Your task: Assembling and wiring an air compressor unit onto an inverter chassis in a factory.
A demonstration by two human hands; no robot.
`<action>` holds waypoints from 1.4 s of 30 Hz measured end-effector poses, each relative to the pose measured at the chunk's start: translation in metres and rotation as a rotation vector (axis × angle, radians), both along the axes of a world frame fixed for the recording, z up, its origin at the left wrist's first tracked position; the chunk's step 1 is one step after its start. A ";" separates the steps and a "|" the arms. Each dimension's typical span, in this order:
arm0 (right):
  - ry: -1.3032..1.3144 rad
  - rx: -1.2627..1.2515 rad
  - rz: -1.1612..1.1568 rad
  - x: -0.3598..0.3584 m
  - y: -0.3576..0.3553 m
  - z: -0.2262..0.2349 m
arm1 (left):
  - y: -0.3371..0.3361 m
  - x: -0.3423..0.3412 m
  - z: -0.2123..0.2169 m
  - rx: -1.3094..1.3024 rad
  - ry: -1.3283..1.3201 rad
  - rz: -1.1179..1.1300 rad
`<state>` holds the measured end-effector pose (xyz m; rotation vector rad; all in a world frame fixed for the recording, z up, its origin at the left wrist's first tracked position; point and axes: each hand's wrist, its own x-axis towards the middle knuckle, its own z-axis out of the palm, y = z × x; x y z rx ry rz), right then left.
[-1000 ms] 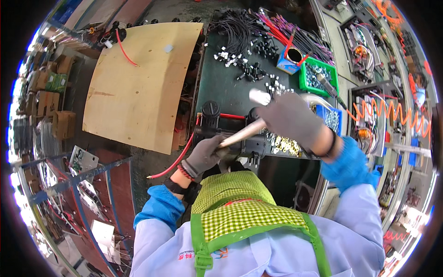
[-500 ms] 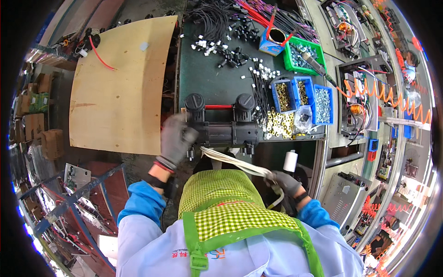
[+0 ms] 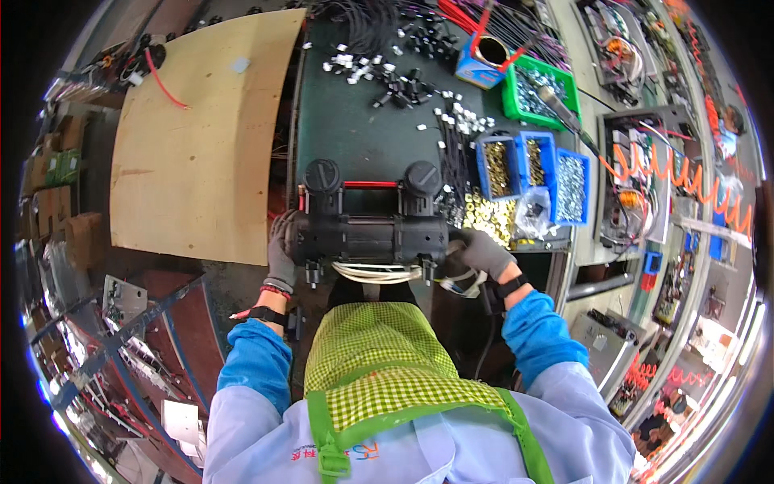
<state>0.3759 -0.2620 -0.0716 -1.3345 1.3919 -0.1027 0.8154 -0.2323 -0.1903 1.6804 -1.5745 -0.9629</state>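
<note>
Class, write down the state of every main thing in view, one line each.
Black unit: level, crosswise
Left hand: gloved, at the unit's left end, fingers partly hidden
Right hand: gloved, by the unit's right end
White cables: looped along the unit's near side
Green bin: open, holding silver hardware
Blue bins: open, loaded
Plywood board: broad face up

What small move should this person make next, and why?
Probably settle a firm hold on the black twin-capped unit: the left hand is at its left end, the right hand by its right end, and pale cables bunch along its near side, where they might snag.
</note>
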 end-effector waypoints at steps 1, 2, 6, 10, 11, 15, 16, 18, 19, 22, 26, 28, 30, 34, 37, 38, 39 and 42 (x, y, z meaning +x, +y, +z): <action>0.087 0.017 0.234 -0.003 -0.004 0.001 | -0.002 -0.001 0.001 0.000 -0.017 0.015; 0.273 0.002 0.382 -0.011 -0.001 -0.015 | -0.004 -0.008 0.003 -0.028 0.028 0.060; 0.486 -0.112 0.809 0.010 -0.006 -0.019 | -0.003 -0.021 0.035 -0.023 -0.102 0.147; -0.213 0.028 0.318 -0.025 0.020 -0.061 | -0.005 -0.030 0.059 0.057 0.060 0.228; -0.480 0.106 0.085 -0.032 0.025 -0.068 | -0.001 -0.025 0.052 0.084 0.362 0.277; -0.821 0.543 -0.634 -0.028 0.027 -0.047 | -0.004 -0.035 0.064 0.216 0.510 0.329; -0.780 0.525 -0.704 -0.022 0.024 -0.043 | -0.003 -0.034 0.060 0.215 0.513 0.337; -0.914 0.493 -0.786 -0.022 0.029 -0.064 | -0.006 -0.020 0.049 0.344 0.917 0.408; -0.981 0.520 -0.848 -0.020 0.027 -0.071 | -0.005 -0.016 0.037 0.342 0.917 0.411; -0.852 0.434 -0.661 0.006 -0.003 -0.067 | -0.004 -0.011 0.017 0.053 -0.168 0.092; -0.625 0.326 -0.509 0.029 -0.022 -0.051 | -0.014 -0.018 0.024 -0.081 -0.572 -0.111; -0.714 0.366 -0.541 0.039 -0.025 -0.051 | -0.010 -0.016 0.017 -0.089 -0.496 -0.076; -0.658 0.442 -0.553 0.047 -0.026 -0.039 | -0.007 -0.010 0.012 -0.084 -0.440 -0.136; -0.690 0.689 -0.648 0.060 -0.006 -0.016 | -0.004 -0.002 0.008 0.109 0.377 0.069; -0.769 0.802 -0.665 0.060 0.011 -0.014 | -0.021 -0.017 0.080 0.487 1.337 0.379; -0.800 0.870 -0.642 0.064 0.015 -0.010 | -0.018 -0.011 0.093 0.476 0.868 0.194; -0.792 0.819 -0.564 0.066 0.012 0.000 | -0.011 -0.009 0.103 0.463 0.862 0.180; -0.866 0.767 -0.581 0.070 0.021 0.043 | 0.021 -0.004 0.135 0.423 0.944 0.242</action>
